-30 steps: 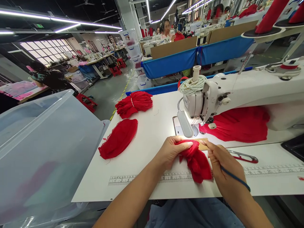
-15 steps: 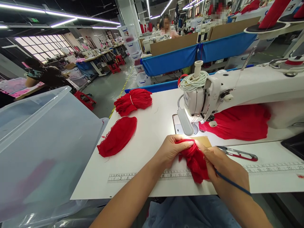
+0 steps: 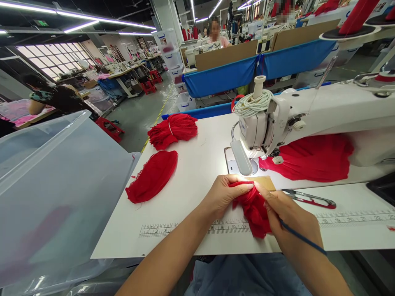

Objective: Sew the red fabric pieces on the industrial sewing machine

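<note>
A bunched red fabric piece point(image 3: 253, 209) lies on the white sewing table point(image 3: 191, 181), just in front of the sewing machine point(image 3: 277, 119). My left hand point(image 3: 222, 195) is closed on its upper left edge. My right hand point(image 3: 285, 211) pinches its right side, fingers together, with a blue band running across the wrist. Both hands sit over the printed ruler point(image 3: 191, 228) on the table. A tan card point(image 3: 265, 182) shows just behind the fabric.
Red-handled thread snips point(image 3: 310, 198) lie right of my hands. A flat red fabric stack point(image 3: 152, 176) and a tied red bundle point(image 3: 173, 130) rest at the left. More red fabric point(image 3: 314, 158) sits under the machine arm. A clear plastic bin point(image 3: 55, 193) stands at left. Other workers sit behind.
My right hand has slid left, closing in on the red fabric and covering more of it. The left hand keeps its grip in place.
</note>
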`<action>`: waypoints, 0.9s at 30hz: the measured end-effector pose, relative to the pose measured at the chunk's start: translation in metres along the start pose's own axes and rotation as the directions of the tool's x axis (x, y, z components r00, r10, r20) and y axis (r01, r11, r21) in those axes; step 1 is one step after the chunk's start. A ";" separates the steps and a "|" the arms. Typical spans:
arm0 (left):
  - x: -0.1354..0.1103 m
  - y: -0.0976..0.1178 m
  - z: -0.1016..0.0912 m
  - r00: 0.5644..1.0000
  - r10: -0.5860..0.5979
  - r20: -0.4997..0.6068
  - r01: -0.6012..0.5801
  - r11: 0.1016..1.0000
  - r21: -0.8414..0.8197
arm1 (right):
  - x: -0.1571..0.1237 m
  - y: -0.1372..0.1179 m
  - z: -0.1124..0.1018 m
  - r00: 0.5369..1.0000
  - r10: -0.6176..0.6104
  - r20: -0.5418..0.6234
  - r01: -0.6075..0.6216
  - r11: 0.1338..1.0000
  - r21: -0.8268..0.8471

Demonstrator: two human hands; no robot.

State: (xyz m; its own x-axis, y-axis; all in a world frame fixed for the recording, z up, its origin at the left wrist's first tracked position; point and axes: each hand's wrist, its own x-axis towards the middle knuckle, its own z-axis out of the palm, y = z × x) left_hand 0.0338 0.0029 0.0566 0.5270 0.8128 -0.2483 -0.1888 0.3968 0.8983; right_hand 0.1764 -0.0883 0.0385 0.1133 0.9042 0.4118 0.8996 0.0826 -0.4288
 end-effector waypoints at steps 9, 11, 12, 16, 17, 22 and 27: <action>0.001 0.002 -0.001 0.998 -0.022 0.052 0.026 0.997 -0.077 | -0.003 0.008 0.004 0.999 0.034 0.007 -0.035 0.942 0.335; 0.000 0.002 0.000 0.998 -0.013 0.054 0.017 0.997 -0.069 | -0.005 0.009 0.004 1.000 0.012 0.013 -0.015 0.971 0.237; 0.000 0.002 0.000 0.998 -0.008 0.055 0.011 0.998 -0.065 | -0.006 0.010 0.004 1.000 0.003 0.010 -0.005 0.981 0.192; -0.001 0.002 0.001 0.998 0.015 0.055 -0.012 0.999 -0.048 | -0.007 0.008 0.003 1.000 -0.023 -0.013 0.025 0.993 0.112; -0.002 0.002 0.001 0.998 0.021 0.054 -0.019 0.999 -0.044 | -0.007 0.007 0.003 1.000 -0.025 -0.014 0.026 0.994 0.102; -0.002 0.001 0.000 0.998 0.042 0.044 -0.040 0.999 -0.033 | -0.006 0.004 0.003 1.000 -0.003 -0.016 0.004 0.996 0.093; -0.002 0.004 0.000 0.997 0.023 0.069 -0.019 0.998 -0.059 | -0.002 0.006 0.005 0.999 0.011 -0.031 0.002 0.913 0.407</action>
State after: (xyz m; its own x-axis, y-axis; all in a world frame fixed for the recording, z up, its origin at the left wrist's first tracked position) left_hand 0.0322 0.0031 0.0606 0.5785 0.7904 -0.2015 -0.2477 0.4056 0.8798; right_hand 0.1795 -0.0876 0.0308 0.1363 0.8918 0.4314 0.6504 0.2480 -0.7180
